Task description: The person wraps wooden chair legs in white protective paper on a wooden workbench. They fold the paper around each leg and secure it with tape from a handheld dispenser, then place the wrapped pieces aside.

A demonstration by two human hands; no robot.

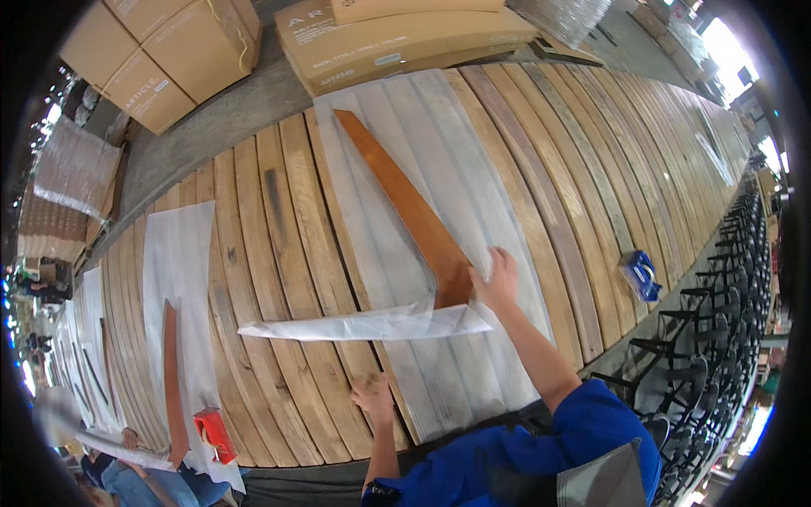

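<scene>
V-shaped brown wooden furniture leg (408,200) is lying on a translucent white foam sheet (456,169) atop the slatted wood table (557,203), one arm bare, the other covered w/ white foam wrap (321,327). R hand (497,279) is touching the bare wood nr the bend; can't tell if it's gripping. L hand (372,395) is hanging over the slats nr the wrap, fingers loosely bent, holding nothing. Blue tape dispenser (639,275) is sitting off R.

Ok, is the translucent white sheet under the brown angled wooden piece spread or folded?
Spread: the translucent white sheet lies flat, brown wooden table slats showing through it.
</scene>
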